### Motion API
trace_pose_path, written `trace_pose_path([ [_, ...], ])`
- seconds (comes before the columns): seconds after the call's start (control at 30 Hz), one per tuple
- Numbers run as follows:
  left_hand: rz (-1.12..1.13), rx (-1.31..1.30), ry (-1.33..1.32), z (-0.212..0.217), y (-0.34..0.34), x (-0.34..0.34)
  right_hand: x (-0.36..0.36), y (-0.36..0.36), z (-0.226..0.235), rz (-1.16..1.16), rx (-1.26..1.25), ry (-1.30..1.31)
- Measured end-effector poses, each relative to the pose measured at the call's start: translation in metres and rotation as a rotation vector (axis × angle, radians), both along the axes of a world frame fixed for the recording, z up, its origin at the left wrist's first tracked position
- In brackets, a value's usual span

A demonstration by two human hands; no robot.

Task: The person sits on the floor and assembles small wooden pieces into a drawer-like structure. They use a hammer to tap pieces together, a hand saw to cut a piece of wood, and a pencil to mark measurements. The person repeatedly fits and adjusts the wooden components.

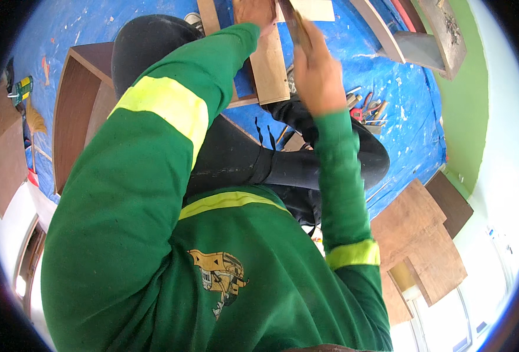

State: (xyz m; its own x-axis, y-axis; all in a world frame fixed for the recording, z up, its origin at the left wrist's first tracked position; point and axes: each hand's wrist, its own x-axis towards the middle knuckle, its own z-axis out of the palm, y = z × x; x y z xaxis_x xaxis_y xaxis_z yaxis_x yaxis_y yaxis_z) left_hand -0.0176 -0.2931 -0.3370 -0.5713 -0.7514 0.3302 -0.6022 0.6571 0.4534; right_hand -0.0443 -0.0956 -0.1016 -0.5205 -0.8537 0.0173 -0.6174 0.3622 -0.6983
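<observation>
Slim brown tool (298,29): in the right hand (319,79), which is closed around it; long, narrow, blurred, exact kind uncertain from here. Probably stiff and light; best held by the near end. Pale wooden plank (270,70): left of the right hand, straight-edged; likely rigid, sturdy, gripped by its long edges. Left hand (256,12): at the plank; grip, cannot tell. Loose hand tools (358,113): right of the right hand, on blue sheeting (409,138).
</observation>
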Motion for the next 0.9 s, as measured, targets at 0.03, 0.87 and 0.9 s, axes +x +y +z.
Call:
trace_pose_path([
  [0.03, 0.011, -0.006, 0.01, 0.004, -0.002, 0.001, 0.014, 0.023, 0.022, -0.028, 0.037, -0.053],
  [0.87, 0.071, -0.045, 0.032, -0.002, 0.002, -0.003, 0.059, 0.119, 0.125, -0.09, 0.21, -0.155],
  [0.9, 0.092, -0.111, 0.053, -0.008, 0.005, -0.002, 0.061, 0.119, 0.13, -0.089, 0.23, -0.143],
])
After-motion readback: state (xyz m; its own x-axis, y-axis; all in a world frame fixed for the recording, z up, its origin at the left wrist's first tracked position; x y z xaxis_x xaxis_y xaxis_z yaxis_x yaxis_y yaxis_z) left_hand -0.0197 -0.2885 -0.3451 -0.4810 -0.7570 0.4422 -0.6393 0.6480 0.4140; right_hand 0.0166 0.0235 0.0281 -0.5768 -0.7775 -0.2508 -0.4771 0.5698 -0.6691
